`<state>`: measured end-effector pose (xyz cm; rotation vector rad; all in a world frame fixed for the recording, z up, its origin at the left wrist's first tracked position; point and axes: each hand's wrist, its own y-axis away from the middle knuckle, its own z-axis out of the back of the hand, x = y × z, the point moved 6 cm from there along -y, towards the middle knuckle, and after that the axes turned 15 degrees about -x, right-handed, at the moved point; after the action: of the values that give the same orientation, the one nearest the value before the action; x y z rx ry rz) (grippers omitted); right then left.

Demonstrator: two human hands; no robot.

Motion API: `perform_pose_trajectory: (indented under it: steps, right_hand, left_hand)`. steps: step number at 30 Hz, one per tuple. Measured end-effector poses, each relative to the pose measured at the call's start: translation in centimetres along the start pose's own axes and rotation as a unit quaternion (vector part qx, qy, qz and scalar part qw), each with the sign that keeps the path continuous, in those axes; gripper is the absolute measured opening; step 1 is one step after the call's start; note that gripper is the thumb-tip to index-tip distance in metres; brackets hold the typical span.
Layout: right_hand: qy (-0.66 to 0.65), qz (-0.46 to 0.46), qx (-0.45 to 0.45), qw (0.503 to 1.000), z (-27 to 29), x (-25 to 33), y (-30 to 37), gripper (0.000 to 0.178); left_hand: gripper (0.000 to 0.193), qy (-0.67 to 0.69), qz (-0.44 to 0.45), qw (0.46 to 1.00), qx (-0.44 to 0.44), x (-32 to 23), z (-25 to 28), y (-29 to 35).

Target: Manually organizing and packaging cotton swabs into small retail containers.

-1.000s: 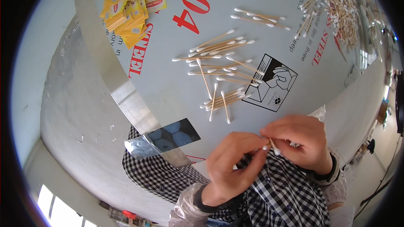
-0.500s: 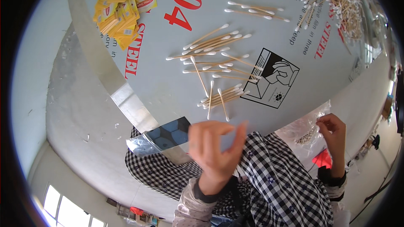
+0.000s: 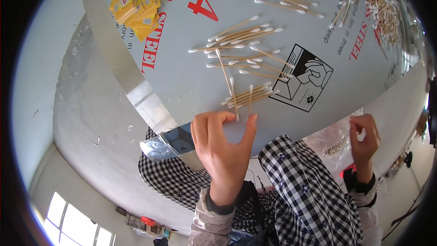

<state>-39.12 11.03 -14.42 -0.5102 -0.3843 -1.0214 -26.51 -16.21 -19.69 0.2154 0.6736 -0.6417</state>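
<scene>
My left hand is at the table's near edge, thumb and forefinger apart. Its fingertips are by the lower ends of two cotton swabs that lie across a small bundle of swabs. Farther up the table lie several more loose cotton swabs, in a rough group. My right hand is off the table's edge at the right, fingers curled and thumb tip against them. Beside it hangs a clear plastic bag with small pale things in it. What the right fingers pinch is too small to make out.
A big heap of cotton swabs lies at the far right. Yellow packets are piled at the far left. A few swabs lie apart at the back. The table has a metal edge; a checked cloth covers my lap.
My left hand has reached forward to the swabs and its thumb and forefinger have spread. My right hand has moved slightly upward. The view has shifted a little.
</scene>
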Motion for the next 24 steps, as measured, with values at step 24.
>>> perform_pose_trajectory:
  steps: [24]
  right_hand:
    - [-0.168,0.067,0.018,0.983,-11.7,9.4,-8.9,0.023]
  left_hand:
    - [0.02,0.07,-0.162,0.982,0.065,-0.4,-0.1,-1.9]
